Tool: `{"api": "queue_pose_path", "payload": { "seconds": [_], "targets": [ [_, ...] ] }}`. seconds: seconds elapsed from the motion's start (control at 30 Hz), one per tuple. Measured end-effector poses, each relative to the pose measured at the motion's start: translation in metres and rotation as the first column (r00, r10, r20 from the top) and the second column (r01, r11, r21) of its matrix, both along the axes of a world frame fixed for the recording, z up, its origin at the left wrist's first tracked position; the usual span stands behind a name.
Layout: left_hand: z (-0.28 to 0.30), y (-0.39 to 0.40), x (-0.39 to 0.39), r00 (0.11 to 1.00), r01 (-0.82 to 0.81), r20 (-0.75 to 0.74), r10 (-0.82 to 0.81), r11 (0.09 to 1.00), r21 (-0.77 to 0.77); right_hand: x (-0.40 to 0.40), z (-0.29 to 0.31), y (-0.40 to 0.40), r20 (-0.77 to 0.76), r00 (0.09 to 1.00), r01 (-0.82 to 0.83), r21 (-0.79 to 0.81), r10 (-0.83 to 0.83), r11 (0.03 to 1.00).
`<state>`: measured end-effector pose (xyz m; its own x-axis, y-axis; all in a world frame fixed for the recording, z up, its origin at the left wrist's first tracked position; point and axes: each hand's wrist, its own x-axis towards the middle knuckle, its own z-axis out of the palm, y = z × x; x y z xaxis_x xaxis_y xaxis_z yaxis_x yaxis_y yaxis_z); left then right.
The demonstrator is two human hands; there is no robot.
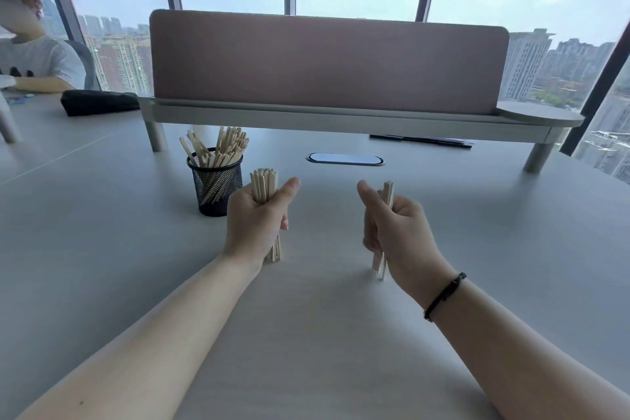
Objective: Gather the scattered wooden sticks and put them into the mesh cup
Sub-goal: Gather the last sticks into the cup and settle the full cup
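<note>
The black wire-mesh cup (214, 186), already bristling with pale flat wooden sticks (218, 147), stands on the grey table (102, 249), bare tabletop open around and before it. The left hand (255, 218) clenches an upright bundle of sticks (264, 186) just beside the cup. The right hand (392, 225), farther right, grips a thinner bundle (387, 194), ends touching the table.

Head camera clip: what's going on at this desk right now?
A person is collecting wooden sticks. The left hand grips a thick upright bundle, the right hand a thinner bundle, both with lower ends at or near the grey table. The black mesh cup, left of the left hand, already holds many sticks. No loose sticks show on the table.
</note>
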<state>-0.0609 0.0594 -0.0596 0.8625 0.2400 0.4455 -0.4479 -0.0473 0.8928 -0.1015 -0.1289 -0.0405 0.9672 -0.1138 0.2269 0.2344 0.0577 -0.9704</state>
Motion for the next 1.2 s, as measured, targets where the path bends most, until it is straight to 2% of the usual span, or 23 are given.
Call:
{"api": "queue_pose_path", "payload": {
  "seconds": [0.2,0.3,0.43,0.53,0.67,0.8,0.87,0.93,1.07,1.13,1.2],
  "targets": [
    [0.006,0.000,-0.001,0.971,0.151,-0.175,-0.161,0.986,-0.069,0.003,0.004,0.010,-0.103,0.990,-0.095,0.020,0.097,0.995],
    [0.014,0.003,-0.002,0.967,0.139,-0.202,-0.157,0.985,-0.101,0.011,0.006,0.025,-0.133,0.981,-0.139,0.044,0.144,0.989],
    [0.025,0.021,0.005,0.972,0.018,-0.228,-0.059,0.984,-0.175,0.032,0.010,0.066,-0.170,0.964,-0.197,0.068,0.206,0.978],
    [0.022,0.037,0.010,0.959,-0.138,-0.275,0.064,0.957,-0.256,0.057,0.029,0.104,-0.133,0.973,-0.179,0.097,0.191,0.979],
    [0.018,0.050,0.018,0.907,-0.356,-0.379,0.181,0.811,-0.464,0.100,0.083,0.153,-0.012,0.986,-0.159,0.190,0.164,0.969],
    [0.017,0.061,0.025,0.887,-0.410,-0.423,0.184,0.736,-0.538,0.133,0.122,0.201,0.083,0.980,-0.192,0.209,0.179,0.959],
    [0.014,0.064,0.028,0.872,-0.439,-0.449,0.195,0.716,-0.542,0.146,0.125,0.219,0.108,0.979,-0.185,0.109,0.174,0.977],
    [0.013,0.066,0.031,0.862,-0.458,-0.461,0.209,0.709,-0.536,0.158,0.119,0.230,0.121,0.980,-0.145,-0.091,0.155,0.985],
    [0.012,0.064,0.032,0.875,-0.442,-0.416,0.248,0.759,-0.478,0.169,0.100,0.233,0.156,0.979,-0.079,-0.318,0.134,0.945],
    [0.014,0.063,0.031,0.879,-0.438,-0.396,0.264,0.775,-0.455,0.173,0.094,0.230,0.183,0.975,-0.038,-0.407,0.122,0.913],
    [0.014,0.062,0.032,0.886,-0.432,-0.368,0.282,0.792,-0.432,0.175,0.088,0.227,0.218,0.964,0.000,-0.579,0.155,0.815]
  ]
}}
